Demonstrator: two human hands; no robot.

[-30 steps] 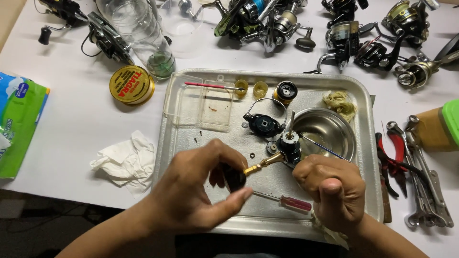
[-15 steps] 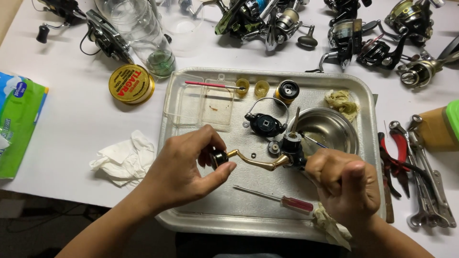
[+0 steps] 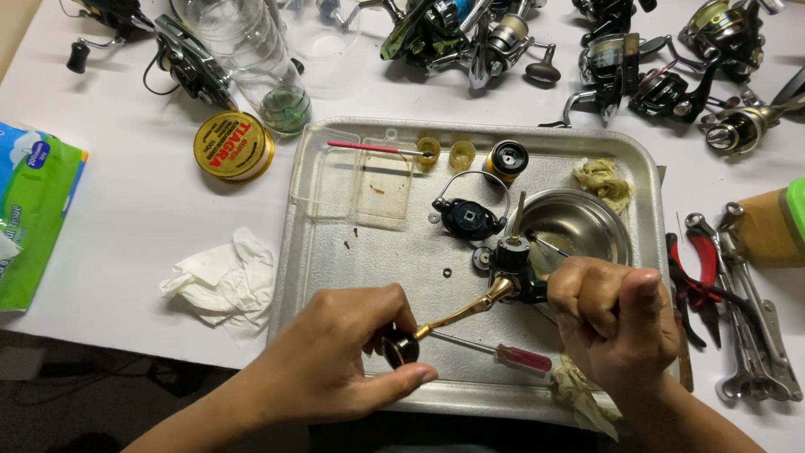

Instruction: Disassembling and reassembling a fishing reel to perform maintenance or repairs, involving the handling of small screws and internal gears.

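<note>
Gripping a black fishing reel body point(image 3: 513, 267) in a closed fist, the right hand point(image 3: 616, 323) held it above the near right part of a metal tray point(image 3: 352, 268). The left hand point(image 3: 335, 361) pinched the black knob point(image 3: 401, 348) of its gold crank handle point(image 3: 461, 315), just beyond a red-handled screwdriver point(image 3: 503, 354) lying on the tray.

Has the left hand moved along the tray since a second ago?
Yes. The left hand, pinching the reel handle's black knob, first rose toward the tray's middle, then dropped back to its near edge, by the red-handled screwdriver.
</note>
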